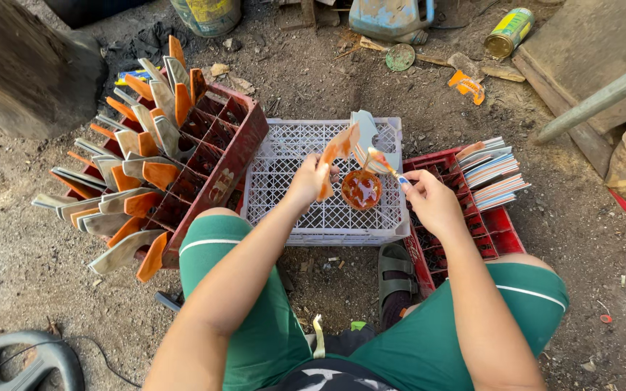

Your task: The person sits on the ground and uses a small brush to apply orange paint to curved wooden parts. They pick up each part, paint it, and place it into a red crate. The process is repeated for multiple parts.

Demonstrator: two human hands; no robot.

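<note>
At the frame's centre, above the white crate (pixel 284 156), our left hand (pixel 309 181) keeps a clenched grip on an orange-handled knife (pixel 338 148), while our right hand (pixel 432 199) pinches a brush (pixel 384 163) over the small varnish bowl (pixel 361 190).

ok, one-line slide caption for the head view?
Left hand holds an orange-handled blade while right hand brushes it over a paint cup.

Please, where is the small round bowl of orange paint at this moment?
In the head view, the bowl of orange paint is near the centre, over the white plastic crate, between the left hand and the right hand, which holds a brush.
</note>
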